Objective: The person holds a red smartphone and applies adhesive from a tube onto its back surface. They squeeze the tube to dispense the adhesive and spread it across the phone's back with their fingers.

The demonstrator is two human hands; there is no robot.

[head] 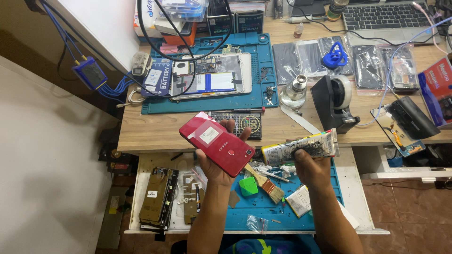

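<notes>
Left hand (pixel 217 162) is gripping a red phone (pixel 216 143) from beneath, back cover up, fingers curling round its far edge, holding it tilted above the open drawer (pixel 141 197). Right hand (pixel 308 164) is clenching tight round a crumpled glue tube (pixel 301 148), lying level, cap end pointing toward the phone, just apart from it. A paintbrush (pixel 266 181) and green pick (pixel 248 186) are lying on the blue mat (pixel 263 207) below. Tape dispenser (pixel 336 101) is sitting on the desk (pixel 155 129) behind.
</notes>
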